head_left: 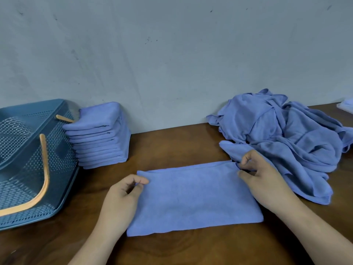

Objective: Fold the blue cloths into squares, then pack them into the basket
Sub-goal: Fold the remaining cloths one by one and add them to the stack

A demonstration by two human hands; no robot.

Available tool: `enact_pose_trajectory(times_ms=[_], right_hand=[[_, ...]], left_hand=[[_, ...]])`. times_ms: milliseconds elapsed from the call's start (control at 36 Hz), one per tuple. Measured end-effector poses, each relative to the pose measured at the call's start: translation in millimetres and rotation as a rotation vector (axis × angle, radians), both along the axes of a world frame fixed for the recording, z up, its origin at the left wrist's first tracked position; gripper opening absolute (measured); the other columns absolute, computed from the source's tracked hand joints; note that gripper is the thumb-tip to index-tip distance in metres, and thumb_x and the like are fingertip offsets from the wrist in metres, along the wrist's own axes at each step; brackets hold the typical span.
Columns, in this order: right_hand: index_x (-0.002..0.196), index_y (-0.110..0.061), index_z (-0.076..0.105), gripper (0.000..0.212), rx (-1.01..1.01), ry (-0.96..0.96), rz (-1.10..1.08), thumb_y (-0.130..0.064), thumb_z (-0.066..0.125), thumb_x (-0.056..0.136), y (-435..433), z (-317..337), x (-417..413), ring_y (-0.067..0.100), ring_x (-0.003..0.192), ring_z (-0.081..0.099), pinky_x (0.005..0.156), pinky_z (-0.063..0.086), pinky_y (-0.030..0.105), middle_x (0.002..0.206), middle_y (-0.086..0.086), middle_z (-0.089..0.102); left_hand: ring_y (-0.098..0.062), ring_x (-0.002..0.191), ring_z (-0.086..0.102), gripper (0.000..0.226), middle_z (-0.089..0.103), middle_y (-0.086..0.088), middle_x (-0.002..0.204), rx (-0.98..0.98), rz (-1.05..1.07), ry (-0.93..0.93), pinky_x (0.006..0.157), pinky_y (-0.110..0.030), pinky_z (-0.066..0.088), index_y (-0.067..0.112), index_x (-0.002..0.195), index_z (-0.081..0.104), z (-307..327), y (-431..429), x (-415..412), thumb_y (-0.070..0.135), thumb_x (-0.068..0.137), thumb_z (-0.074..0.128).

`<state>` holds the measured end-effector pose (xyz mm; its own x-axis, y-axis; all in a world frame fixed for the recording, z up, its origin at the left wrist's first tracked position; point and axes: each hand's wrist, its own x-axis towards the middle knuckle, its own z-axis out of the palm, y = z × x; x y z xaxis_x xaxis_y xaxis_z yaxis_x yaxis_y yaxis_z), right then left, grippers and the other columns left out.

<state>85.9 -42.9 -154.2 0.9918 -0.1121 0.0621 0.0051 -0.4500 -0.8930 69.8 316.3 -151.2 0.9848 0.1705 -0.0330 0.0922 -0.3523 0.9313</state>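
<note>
A blue cloth (193, 197), folded into a long rectangle, lies flat on the wooden table (172, 142) in front of me. My left hand (122, 196) pinches its far left corner between thumb and fingers. At the cloth's far right corner my right hand (261, 176) pinches the edge. A stack of several folded blue cloths (99, 134) stands at the back left against the wall. Left of the stack sits the blue perforated basket (63, 165) with orange handles, and I see no cloths inside it.
A loose heap of unfolded blue cloths (286, 134) covers the back right of the table, touching my right hand's side. The grey wall (172, 64) runs close behind. A pale object (346, 105) shows at the far right edge.
</note>
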Motion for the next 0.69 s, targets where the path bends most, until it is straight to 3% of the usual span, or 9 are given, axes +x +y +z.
enact_pose_trajectory(times_ms=[83,194,278,333,417,528,583,639,694], right_hand=[[0.085,-0.026,0.061,0.025,-0.093,0.020,0.033,-0.009,0.056,0.102,0,-3,1,0.013,0.055,0.043,0.057,0.038,0.025,0.075,-0.002,0.064],[0.080,-0.036,0.077,0.042,-0.099,0.013,-0.017,-0.010,0.055,0.105,2,-8,2,0.014,0.082,0.068,0.075,0.053,0.034,0.087,-0.019,0.075],[0.094,-0.039,0.078,0.036,-0.055,-0.030,-0.078,-0.015,0.055,0.107,7,-10,2,-0.003,0.091,0.066,0.075,0.049,0.023,0.095,-0.031,0.072],[0.104,-0.044,0.075,0.030,-0.030,-0.024,-0.085,-0.021,0.056,0.107,9,-11,1,-0.005,0.098,0.065,0.079,0.046,0.020,0.102,-0.026,0.073],[0.114,-0.046,0.071,0.025,-0.043,0.012,-0.067,-0.026,0.058,0.106,11,-8,1,-0.005,0.102,0.064,0.080,0.046,0.017,0.108,-0.024,0.071],[0.129,-0.044,0.066,0.031,-0.180,0.036,-0.042,-0.026,0.062,0.103,12,-6,0,-0.004,0.074,0.059,0.061,0.043,0.012,0.091,-0.015,0.065],[0.135,-0.040,0.064,0.035,-0.243,0.048,-0.031,-0.027,0.063,0.102,13,-5,0,-0.009,0.072,0.056,0.063,0.042,0.007,0.089,-0.017,0.058],[0.144,-0.036,0.060,0.042,-0.285,0.068,-0.022,-0.030,0.063,0.102,15,-4,-1,-0.009,0.075,0.055,0.065,0.041,0.008,0.094,-0.023,0.052],[0.152,-0.034,0.052,0.052,-0.327,0.073,-0.008,-0.035,0.064,0.101,17,-2,-4,-0.008,0.090,0.055,0.078,0.038,0.009,0.117,-0.023,0.056]], left_hand=[[-0.015,0.085,0.070,0.031,0.077,0.008,0.091,0.028,0.013,-0.019,0.077,-0.036,0.051,0.034,0.094,0.079,-3,2,2,0.012,0.104,0.060],[-0.005,0.098,0.069,0.034,0.077,0.016,0.099,0.024,0.019,-0.048,0.088,-0.033,0.050,0.039,0.094,0.078,-3,-3,4,0.012,0.104,0.060],[0.006,0.103,0.066,0.032,0.075,0.023,0.105,0.031,0.030,-0.072,0.088,-0.023,0.044,0.036,0.097,0.079,-3,-4,2,0.010,0.104,0.061],[0.009,0.106,0.064,0.030,0.074,0.027,0.107,0.057,0.031,-0.070,0.088,-0.020,0.043,0.036,0.103,0.078,-4,-3,2,0.011,0.104,0.061],[0.004,0.104,0.067,0.030,0.074,0.025,0.108,0.084,0.027,-0.044,0.089,-0.025,0.050,0.040,0.109,0.076,-6,-2,3,0.014,0.104,0.061],[-0.006,0.103,0.070,0.032,0.075,0.023,0.108,0.122,0.019,-0.038,0.087,-0.028,0.054,0.045,0.116,0.074,-8,0,5,0.017,0.103,0.062],[-0.018,0.096,0.071,0.034,0.077,0.015,0.106,0.153,-0.001,-0.027,0.085,-0.038,0.059,0.048,0.119,0.072,-10,2,6,0.020,0.102,0.063],[-0.017,0.105,0.071,0.038,0.076,0.015,0.114,0.155,-0.018,-0.019,0.095,-0.040,0.058,0.051,0.124,0.069,-10,3,7,0.021,0.101,0.063],[-0.006,0.125,0.063,0.044,0.067,0.026,0.132,0.176,-0.041,-0.021,0.105,-0.031,0.050,0.053,0.132,0.063,-8,3,4,0.023,0.101,0.064]])
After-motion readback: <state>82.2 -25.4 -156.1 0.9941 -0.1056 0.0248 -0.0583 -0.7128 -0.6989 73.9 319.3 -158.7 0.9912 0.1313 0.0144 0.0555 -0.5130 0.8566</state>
